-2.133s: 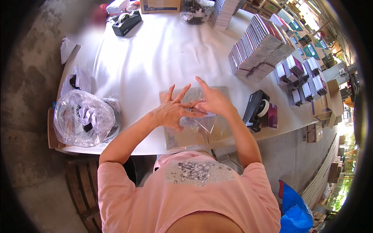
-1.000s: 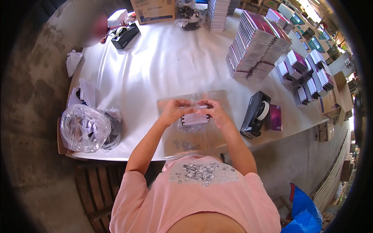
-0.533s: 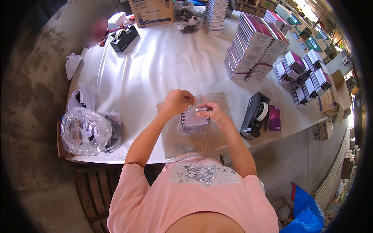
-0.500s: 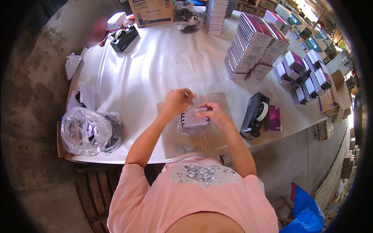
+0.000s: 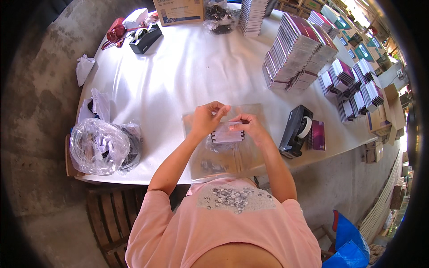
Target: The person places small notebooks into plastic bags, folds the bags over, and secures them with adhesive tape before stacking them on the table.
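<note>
In front of me a small bundle of spiral notebooks (image 5: 228,137) in clear plastic lies on a clear plastic mat (image 5: 214,168), its white page edges and dark coils facing up. My right hand (image 5: 251,128) grips the bundle's far right part, with thumb and forefinger curled over it. Just beyond its left end, raised a little, is my left hand (image 5: 209,118). Thumb and forefinger of that hand are pinched together; whatever they hold is too small or clear to make out. A black tape dispenser (image 5: 296,131) stands to the right, beside a purple notebook (image 5: 317,135).
Tall stacks of wrapped purple notebooks (image 5: 297,53) stand far right, with more bundles (image 5: 351,87) beyond the purple notebook. At the left edge sits a clear bag of plastic scraps (image 5: 100,145). A second tape dispenser (image 5: 145,39) and a cardboard box (image 5: 181,11) are at the back.
My left hand has turned and its fingertips have come nearer my right hand, over the bundle's far side. The right hand stays at the bundle. The whole view has shifted slightly.
</note>
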Demonstrator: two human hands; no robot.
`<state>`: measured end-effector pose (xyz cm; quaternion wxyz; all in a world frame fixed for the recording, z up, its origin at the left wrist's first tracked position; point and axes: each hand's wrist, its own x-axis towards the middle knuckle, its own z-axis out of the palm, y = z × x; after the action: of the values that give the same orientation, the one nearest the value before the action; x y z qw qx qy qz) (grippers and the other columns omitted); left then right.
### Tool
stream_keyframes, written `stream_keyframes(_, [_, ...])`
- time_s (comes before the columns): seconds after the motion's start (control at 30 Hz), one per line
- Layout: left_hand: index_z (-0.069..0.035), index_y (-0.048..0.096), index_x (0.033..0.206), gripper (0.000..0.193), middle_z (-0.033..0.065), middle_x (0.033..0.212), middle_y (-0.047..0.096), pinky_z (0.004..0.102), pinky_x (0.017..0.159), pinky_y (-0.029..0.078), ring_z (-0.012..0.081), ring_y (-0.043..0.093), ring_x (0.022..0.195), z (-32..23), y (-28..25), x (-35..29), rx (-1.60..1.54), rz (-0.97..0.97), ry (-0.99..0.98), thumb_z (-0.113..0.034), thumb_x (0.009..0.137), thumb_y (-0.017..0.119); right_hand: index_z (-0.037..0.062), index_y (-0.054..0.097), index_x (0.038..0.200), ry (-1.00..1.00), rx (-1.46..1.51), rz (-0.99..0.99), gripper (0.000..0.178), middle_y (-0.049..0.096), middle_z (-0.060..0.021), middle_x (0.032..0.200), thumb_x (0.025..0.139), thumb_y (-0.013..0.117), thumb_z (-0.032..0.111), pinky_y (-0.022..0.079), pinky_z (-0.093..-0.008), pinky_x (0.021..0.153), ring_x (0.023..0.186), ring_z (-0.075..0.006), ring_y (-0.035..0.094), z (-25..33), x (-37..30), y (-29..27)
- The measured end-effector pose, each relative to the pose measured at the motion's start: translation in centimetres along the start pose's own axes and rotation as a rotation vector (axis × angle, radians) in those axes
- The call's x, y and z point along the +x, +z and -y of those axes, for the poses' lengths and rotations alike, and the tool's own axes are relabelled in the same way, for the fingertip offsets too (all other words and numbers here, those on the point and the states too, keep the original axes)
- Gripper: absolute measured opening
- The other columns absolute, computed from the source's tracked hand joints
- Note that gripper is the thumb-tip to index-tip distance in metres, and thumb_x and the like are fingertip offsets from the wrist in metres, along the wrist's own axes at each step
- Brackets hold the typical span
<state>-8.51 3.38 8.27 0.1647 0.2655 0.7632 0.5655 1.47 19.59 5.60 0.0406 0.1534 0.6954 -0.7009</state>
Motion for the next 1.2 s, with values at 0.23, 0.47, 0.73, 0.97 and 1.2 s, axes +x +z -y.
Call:
stream_keyframes(0.23, [-0.005, 0.071, 0.094, 0.019, 0.0076, 0.091, 0.068, 0.0297, 0.072, 0.049, 0.0159, 0.062, 0.085, 2.5, -1.3, -1.4, -0.098, 0.244, -0.223, -0.013, 0.077, 0.074, -0.0004, 0.071, 0.085, 0.005, 0.035, -0.031, 0.021, 0.067, -0.0037, 0.079, 0.070, 0.075, 0.013, 0.044, -0.0269, 0.074, 0.079, -0.0099, 0.057, 0.3, -0.2, 0.0])
stream_keyframes(0.47, [-0.010, 0.071, 0.093, 0.023, 0.0036, 0.091, 0.069, 0.0373, 0.083, 0.044, 0.0227, 0.058, 0.103, 2.4, -0.3, -2.4, 0.310, 0.004, 0.453, -0.008, 0.070, 0.075, 0.0149, 0.073, 0.084, -0.414, -0.458, -0.249, 0.014, 0.066, -0.0005, 0.089, 0.070, 0.075, 0.016, 0.043, -0.0315, 0.082, 0.087, -0.0179, 0.062, 1.5, -1.6, 1.9])
stream_keyframes(0.73, [-0.021, 0.052, 0.126, 0.061, -0.0056, 0.107, 0.066, 0.0485, 0.096, 0.020, 0.0230, 0.047, 0.121, -0.8, -1.7, -5.3, 0.456, 0.130, 0.317, -0.021, 0.070, 0.075, 0.0177, 0.069, 0.080, -0.531, -1.226, -0.409, 0.010, 0.050, -0.0037, 0.126, 0.077, 0.061, 0.013, 0.024, -0.0528, 0.100, 0.118, -0.0195, 0.045, 2.7, -4.1, 4.2])
stream_keyframes(0.97, [-0.021, 0.057, 0.122, 0.044, -0.0052, 0.124, 0.059, 0.0468, 0.090, 0.023, 0.0160, 0.047, 0.121, 1.9, -1.0, -7.1, 0.868, 0.072, 0.710, -0.021, 0.079, 0.067, 0.0147, 0.068, 0.097, -0.495, -1.350, -0.296, 0.023, 0.048, -0.0070, 0.129, 0.077, 0.058, 0.009, 0.029, -0.0511, 0.097, 0.117, -0.0217, 0.046, 2.1, -8.9, 3.9])
stream_keyframes(1.2, [-0.017, 0.062, 0.114, 0.038, -0.0014, 0.123, 0.059, 0.0431, 0.085, 0.029, 0.0098, 0.053, 0.109, 2.2, -0.1, -7.7, 0.867, 0.001, 0.750, -0.018, 0.077, 0.065, 0.0060, 0.062, 0.109, -0.153, -0.730, -1.168, 0.027, 0.054, -0.0113, 0.116, 0.085, 0.063, 0.018, 0.046, -0.0327, 0.078, 0.093, -0.0223, 0.056, -6.0, -14.4, -7.6])
